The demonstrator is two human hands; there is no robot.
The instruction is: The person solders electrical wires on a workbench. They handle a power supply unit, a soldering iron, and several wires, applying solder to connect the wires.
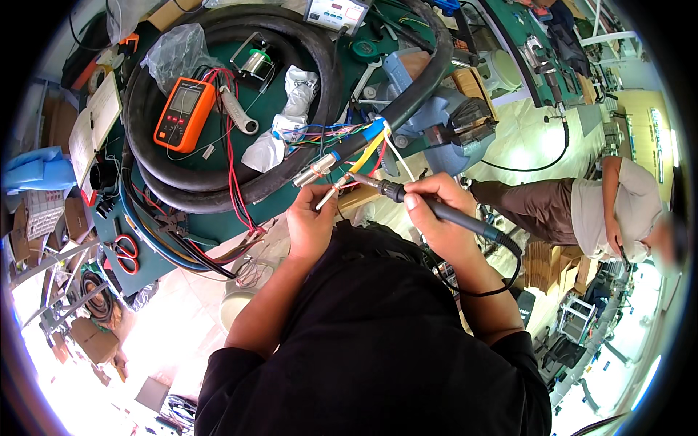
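Observation:
My right hand [445,215] is closed round the dark handle of a soldering iron [459,216]. The iron's tip points left, at the end of a yellow wire [369,155] near my left fingertips. With its fingers pinched, my left hand [311,227] holds a thin white stick-like piece [329,197], perhaps a sleeved wire, slanting up to that same spot. Just above it lies a silver cylindrical connector [317,171]. Yellow, red and white wires fan out from the blue-banded end [374,131] of a thick black cable [240,190]. Whether the tip touches the wire is too small to tell.
The cable's coils circle an orange multimeter [185,114] and a crumpled white packet [297,102] on the green bench. A blue vise [458,120] stands at right, a soldering station [337,13] behind. Red-handled scissors [126,254] lie at left. Another person [582,211] stands at right.

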